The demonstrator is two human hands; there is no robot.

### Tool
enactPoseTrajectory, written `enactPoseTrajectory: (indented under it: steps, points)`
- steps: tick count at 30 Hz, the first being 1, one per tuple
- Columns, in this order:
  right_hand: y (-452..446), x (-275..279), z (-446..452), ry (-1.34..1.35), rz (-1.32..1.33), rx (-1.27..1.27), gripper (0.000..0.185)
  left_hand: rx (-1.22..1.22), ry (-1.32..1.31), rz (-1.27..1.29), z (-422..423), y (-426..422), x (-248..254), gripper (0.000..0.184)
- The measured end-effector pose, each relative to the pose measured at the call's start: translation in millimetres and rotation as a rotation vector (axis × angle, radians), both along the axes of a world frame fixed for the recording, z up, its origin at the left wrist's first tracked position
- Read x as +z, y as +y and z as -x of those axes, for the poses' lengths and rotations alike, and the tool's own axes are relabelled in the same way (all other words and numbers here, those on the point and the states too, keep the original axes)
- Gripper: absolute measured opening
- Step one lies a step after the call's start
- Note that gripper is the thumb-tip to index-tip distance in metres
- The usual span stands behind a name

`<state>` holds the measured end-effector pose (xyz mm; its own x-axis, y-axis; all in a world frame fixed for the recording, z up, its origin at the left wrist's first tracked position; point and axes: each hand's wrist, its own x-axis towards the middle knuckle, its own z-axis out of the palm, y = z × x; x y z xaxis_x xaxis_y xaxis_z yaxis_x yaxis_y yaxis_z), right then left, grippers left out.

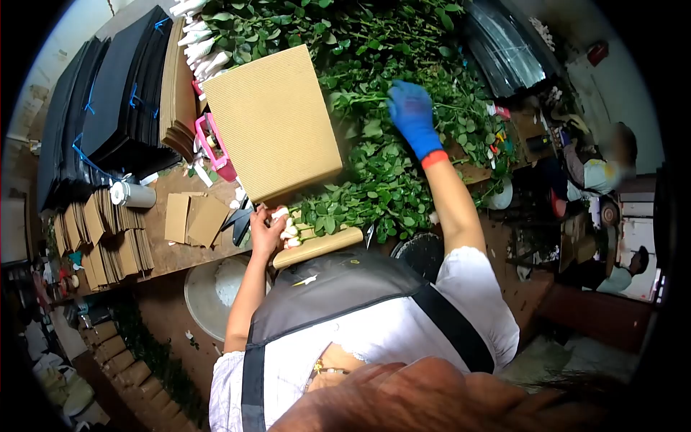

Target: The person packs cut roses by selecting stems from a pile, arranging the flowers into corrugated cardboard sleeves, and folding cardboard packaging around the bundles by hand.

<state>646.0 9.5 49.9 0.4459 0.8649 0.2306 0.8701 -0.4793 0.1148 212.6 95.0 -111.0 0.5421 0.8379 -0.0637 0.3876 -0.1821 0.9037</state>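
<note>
My left hand (265, 229) is bare, its fingers bent round a white rose head (279, 214) at the table's front edge. Several more pale rose heads (291, 234) lie stacked beside it, on a sheet of tan corrugated cardboard (317, 248) curved against my apron. Their leafy stems (367, 205) stretch to the right. Farther out, my right hand (412, 115), in a blue glove with a red cuff, is closed around green rose stems (363, 97); its fingertips are partly hidden. A large upright corrugated cardboard piece (273, 122) stands between the hands, to the left.
Leafy stems (288, 29) heap over the table's back. Black sheet stacks (129, 86) and small cardboard pieces (108, 237) stand left, near a white canister (133, 194), a pink holder (216, 147) and scissors (241, 222). A bucket (216, 291) sits below; other people (601, 173) are right.
</note>
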Motion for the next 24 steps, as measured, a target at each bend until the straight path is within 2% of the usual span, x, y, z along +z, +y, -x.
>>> enactPoseTrajectory:
  steps: [2, 3, 5, 6, 9, 11, 13, 14, 18, 24]
  points:
    - [-21.4, 4.7, -1.3, -0.273, -0.422, 0.190, 0.021, 0.012, 0.003, -0.086, 1.4, -4.6, -5.4, 0.034]
    - [-30.5, -6.0, -11.4, -0.176, -0.288, 0.141, 0.021, 0.016, 0.090, 0.011, 3.0, -4.2, -2.3, 0.038]
    - [-47.0, -32.3, -38.3, 0.005, -0.034, 0.029, 0.021, -0.002, 0.072, 0.049, 2.7, -3.1, 2.5, 0.039]
    - [-54.5, -22.6, -41.3, 0.042, -0.178, 0.052, 0.023, -0.049, 0.081, 0.061, 1.7, -1.3, 9.6, 0.041]
    - [-81.4, -22.4, -48.0, -0.113, -0.393, 0.075, 0.024, 0.008, 0.043, 0.029, 1.9, -3.9, -1.0, 0.040]
    - [-105.3, -36.2, -59.0, 0.047, -0.289, -0.116, 0.023, -0.005, 0.069, -0.039, 6.9, -0.8, -21.3, 0.040]
    - [-123.0, -10.7, -53.4, 0.195, -0.529, -0.016, 0.023, 0.000, 0.070, 0.017, 3.8, -3.0, -4.6, 0.041]
    - [-128.9, 8.5, -41.1, 0.189, -0.526, -0.001, 0.023, 0.036, -0.013, 0.010, 2.4, -4.4, -7.6, 0.035]
    - [-151.1, 51.7, -2.9, 0.108, -0.568, 0.098, 0.020, 0.022, -0.009, 0.024, 1.0, -3.5, -5.5, 0.036]
    - [-154.7, 96.1, 70.8, 0.264, -0.724, 0.258, 0.025, -0.012, 0.008, -0.023, 3.3, -2.2, -14.9, 0.038]
